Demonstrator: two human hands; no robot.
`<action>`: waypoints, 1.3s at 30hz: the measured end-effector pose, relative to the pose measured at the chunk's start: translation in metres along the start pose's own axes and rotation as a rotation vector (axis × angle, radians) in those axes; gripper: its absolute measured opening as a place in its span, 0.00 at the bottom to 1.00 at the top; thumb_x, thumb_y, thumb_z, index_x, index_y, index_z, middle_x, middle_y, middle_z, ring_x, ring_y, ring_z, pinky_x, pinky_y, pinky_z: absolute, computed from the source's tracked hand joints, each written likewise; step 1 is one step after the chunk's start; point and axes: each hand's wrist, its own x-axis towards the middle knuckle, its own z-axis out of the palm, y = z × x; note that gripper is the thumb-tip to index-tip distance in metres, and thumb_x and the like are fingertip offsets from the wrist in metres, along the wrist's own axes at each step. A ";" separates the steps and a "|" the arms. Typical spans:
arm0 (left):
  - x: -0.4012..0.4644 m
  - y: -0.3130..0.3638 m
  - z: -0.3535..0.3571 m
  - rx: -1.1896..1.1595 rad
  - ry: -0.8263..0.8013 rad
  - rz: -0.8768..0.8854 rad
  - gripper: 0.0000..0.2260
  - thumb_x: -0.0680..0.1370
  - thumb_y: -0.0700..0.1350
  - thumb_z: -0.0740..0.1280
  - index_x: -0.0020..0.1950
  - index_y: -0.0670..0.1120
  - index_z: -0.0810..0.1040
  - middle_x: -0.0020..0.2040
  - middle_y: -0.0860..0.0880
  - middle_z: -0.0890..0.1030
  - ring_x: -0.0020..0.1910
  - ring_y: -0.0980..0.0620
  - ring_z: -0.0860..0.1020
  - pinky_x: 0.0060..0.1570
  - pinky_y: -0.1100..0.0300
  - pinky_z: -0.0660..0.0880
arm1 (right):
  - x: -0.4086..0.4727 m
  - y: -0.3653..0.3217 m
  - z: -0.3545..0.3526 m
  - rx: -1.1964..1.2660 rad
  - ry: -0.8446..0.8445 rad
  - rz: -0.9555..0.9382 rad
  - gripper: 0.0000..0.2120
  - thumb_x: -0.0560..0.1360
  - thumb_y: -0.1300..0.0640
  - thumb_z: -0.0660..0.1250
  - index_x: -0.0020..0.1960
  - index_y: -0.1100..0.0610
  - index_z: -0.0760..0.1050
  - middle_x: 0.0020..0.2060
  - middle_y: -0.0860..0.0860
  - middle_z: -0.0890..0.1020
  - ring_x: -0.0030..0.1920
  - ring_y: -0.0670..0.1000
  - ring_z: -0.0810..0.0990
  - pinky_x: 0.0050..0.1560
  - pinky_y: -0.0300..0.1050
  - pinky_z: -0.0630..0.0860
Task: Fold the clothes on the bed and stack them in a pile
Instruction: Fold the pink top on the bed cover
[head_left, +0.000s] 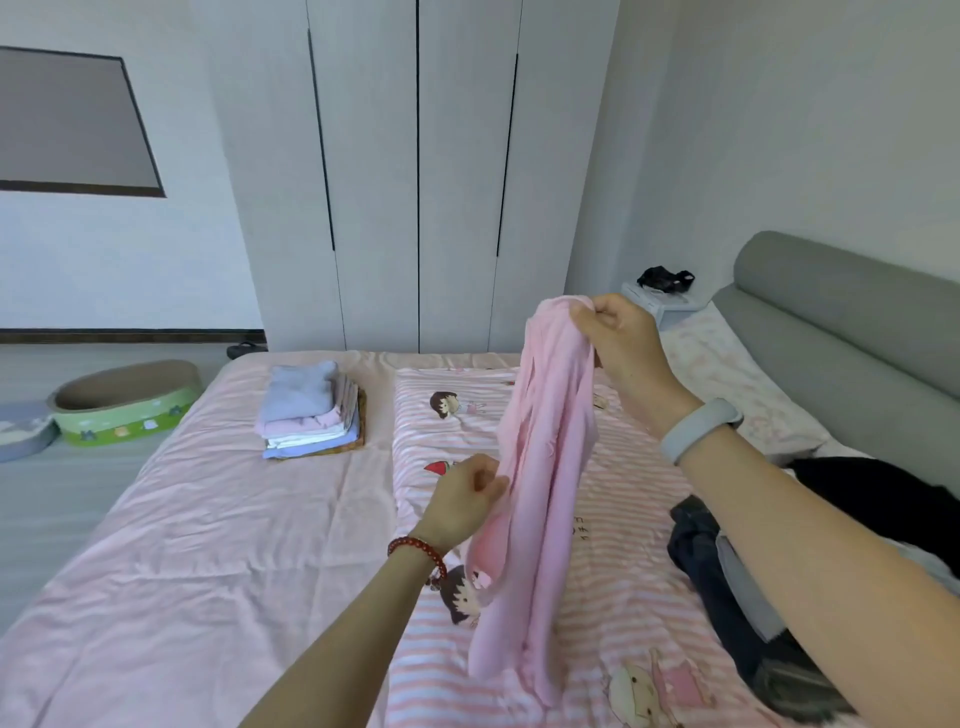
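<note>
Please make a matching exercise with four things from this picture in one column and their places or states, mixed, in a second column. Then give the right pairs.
Things:
1. pink garment
2. folded pile
3. dark clothes
4. oval green-sided tray

Places or states:
A. on the floor, left of the bed
B. unfolded, at the right on the bed
C. held up by both hands
D. stacked at the far left on the bed

Pairs: 1-C, 2-D, 3-B, 4-A

Both my forearms are bare here, no sleeves showing at all. On my left wrist sits a bracelet of round dark-red beads (418, 548), glossy, strung close together, with a small charm dangling from it on the thumb side. On my right wrist there's a fitness band (698, 429), pale grey, smooth and matte, wrapped snugly, its strap widening toward the top of the wrist.
</note>
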 end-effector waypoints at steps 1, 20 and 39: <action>0.002 -0.002 -0.004 -0.026 0.027 0.008 0.10 0.77 0.36 0.63 0.37 0.43 0.67 0.32 0.51 0.64 0.35 0.51 0.63 0.38 0.59 0.62 | 0.002 0.004 -0.008 -0.030 0.052 0.004 0.04 0.76 0.61 0.63 0.43 0.60 0.72 0.35 0.53 0.71 0.34 0.46 0.67 0.34 0.36 0.64; 0.046 0.050 -0.085 0.383 -0.085 0.423 0.16 0.74 0.24 0.54 0.42 0.40 0.78 0.47 0.46 0.71 0.47 0.49 0.71 0.47 0.76 0.62 | 0.004 0.052 -0.088 0.037 -0.021 0.173 0.22 0.75 0.72 0.54 0.42 0.52 0.81 0.43 0.41 0.81 0.38 0.41 0.78 0.36 0.33 0.74; 0.028 -0.007 -0.092 0.320 0.097 0.235 0.09 0.76 0.41 0.66 0.40 0.52 0.72 0.38 0.52 0.76 0.37 0.55 0.75 0.39 0.68 0.70 | -0.024 0.105 -0.109 -0.515 0.237 0.103 0.17 0.78 0.65 0.60 0.66 0.64 0.70 0.61 0.62 0.73 0.59 0.58 0.72 0.56 0.35 0.61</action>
